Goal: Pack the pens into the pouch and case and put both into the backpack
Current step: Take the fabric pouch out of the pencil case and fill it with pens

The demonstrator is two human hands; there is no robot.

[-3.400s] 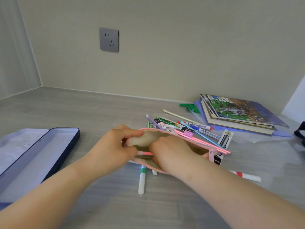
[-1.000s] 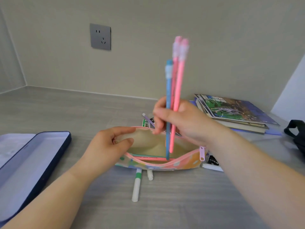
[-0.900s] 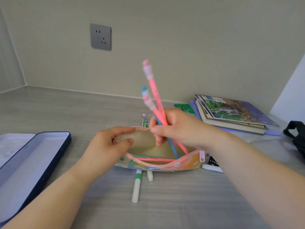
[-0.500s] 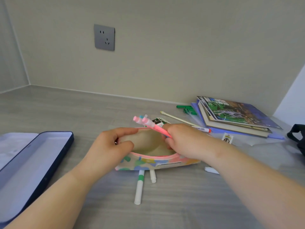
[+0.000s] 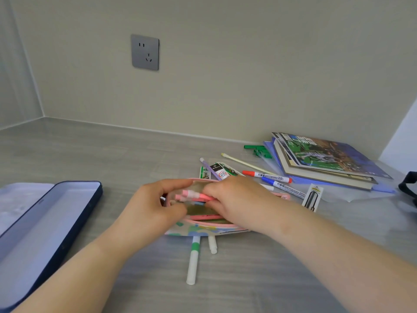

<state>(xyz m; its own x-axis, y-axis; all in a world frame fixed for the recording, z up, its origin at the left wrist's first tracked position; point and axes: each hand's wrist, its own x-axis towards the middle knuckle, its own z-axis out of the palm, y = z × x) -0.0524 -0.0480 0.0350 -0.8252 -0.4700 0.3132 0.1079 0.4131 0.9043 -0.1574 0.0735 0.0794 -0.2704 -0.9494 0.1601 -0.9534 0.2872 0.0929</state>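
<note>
In the middle of the frame the left hand (image 5: 153, 206) pinches the left end of the pouch (image 5: 198, 230) and holds its mouth apart. The right hand (image 5: 234, 199) grips a bundle of pink pens (image 5: 194, 195) lying sideways in the opening, capped ends pointing at the left hand.

The pens look about as long as the pouch, so I judge the caps could snag on the zip end or spring back out once released. A green-banded pen (image 5: 194, 256) and a short white pen (image 5: 212, 245) poke out from under the pouch at lower centre. A nudge to the pouch could roll them away, or they could be overlooked.

The table (image 5: 90, 150) is smooth grey wood-grain, easy for round pens to roll on. An open case (image 5: 45, 213) lies at lower left. Markers (image 5: 266, 176) and a stack of books (image 5: 327, 161) sit at right, with a dark strap (image 5: 408, 188), probably the backpack's, at the right edge. On the plain beige wall at upper left is a grey socket (image 5: 145, 52).
</note>
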